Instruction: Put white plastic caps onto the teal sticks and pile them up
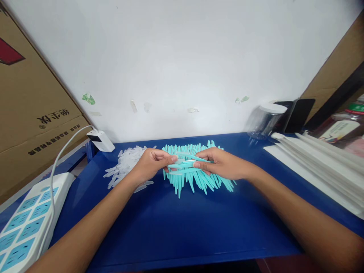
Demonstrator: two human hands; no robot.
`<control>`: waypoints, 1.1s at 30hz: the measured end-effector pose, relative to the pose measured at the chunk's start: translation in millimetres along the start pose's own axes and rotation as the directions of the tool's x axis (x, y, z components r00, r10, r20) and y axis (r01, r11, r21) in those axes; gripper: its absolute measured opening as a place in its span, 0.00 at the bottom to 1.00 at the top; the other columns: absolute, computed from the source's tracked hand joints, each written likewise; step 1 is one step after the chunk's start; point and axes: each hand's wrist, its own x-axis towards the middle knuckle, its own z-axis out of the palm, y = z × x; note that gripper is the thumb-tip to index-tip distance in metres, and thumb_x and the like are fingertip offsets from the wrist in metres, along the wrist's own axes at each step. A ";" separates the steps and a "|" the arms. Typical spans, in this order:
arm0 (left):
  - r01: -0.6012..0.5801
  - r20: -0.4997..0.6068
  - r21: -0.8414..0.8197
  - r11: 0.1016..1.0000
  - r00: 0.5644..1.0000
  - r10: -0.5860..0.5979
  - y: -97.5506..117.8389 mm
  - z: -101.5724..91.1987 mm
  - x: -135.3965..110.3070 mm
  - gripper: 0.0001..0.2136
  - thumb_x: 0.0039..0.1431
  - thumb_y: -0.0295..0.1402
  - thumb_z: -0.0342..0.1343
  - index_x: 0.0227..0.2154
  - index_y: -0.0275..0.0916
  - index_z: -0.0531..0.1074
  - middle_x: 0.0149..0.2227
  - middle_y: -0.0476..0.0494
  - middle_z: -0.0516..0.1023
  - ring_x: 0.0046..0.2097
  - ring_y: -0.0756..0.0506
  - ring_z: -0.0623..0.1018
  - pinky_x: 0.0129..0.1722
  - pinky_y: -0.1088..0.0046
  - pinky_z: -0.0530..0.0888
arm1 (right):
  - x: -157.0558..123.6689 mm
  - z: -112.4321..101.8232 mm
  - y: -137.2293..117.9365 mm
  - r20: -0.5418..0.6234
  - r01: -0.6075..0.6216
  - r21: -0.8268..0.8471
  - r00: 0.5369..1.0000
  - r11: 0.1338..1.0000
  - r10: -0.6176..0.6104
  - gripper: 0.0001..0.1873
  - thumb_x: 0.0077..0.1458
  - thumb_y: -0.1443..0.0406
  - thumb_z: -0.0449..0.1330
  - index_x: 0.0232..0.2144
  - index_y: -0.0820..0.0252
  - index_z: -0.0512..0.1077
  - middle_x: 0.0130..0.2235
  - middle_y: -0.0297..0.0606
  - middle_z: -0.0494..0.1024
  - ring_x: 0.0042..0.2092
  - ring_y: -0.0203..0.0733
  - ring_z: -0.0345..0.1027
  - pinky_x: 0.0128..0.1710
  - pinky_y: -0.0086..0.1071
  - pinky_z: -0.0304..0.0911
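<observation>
My right hand (pixel 217 163) is closed around several slim turquoise eyebrow razors (pixel 186 170), which point left; a shiny blade edge shows on one. My left hand (pixel 152 163) pinches a small translucent blade cover (pixel 179 161) at the tips of these razors. Whether the cover is seated on a blade I cannot tell. Behind and below both hands spreads a dense heap of turquoise razors (pixel 204 182) on the blue table (pixel 176 231). By my left wrist lies a loose pile of translucent covers (pixel 125 163), partly hidden by that hand.
A white power strip (pixel 31 220) and a white charger with a cable (pixel 101 140) are at the left, near a cardboard box (pixel 36 102). At the right stand a clear jar with a white lid (pixel 265 121), dark phone-like slabs (pixel 300 115) and stacked white sheets (pixel 318 170).
</observation>
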 end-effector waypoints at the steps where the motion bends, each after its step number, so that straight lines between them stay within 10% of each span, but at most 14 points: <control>1: 0.001 0.005 -0.002 1.000 1.000 -0.001 0.1 0.1 0.0 0.13 0.57 0.43 0.69 0.29 0.37 0.84 0.27 0.44 0.83 0.28 0.49 0.77 0.31 0.75 0.74 | 0.0 0.2 0.0 0.003 -0.004 0.001 1.000 1.000 0.004 0.22 0.68 0.52 0.58 0.26 0.60 0.69 0.23 0.30 0.71 0.23 0.32 0.61 0.25 0.29 0.56; 33: -0.077 -0.015 0.100 0.992 0.997 0.079 -2.2 24.7 -7.8 0.17 0.60 0.47 0.66 0.35 0.36 0.85 0.31 0.42 0.84 0.31 0.46 0.78 0.28 0.73 0.69 | 4.6 23.1 -2.3 -0.060 -0.029 0.005 0.998 1.000 0.030 0.22 0.68 0.49 0.57 0.29 0.58 0.64 0.25 0.29 0.67 0.26 0.33 0.59 0.26 0.29 0.54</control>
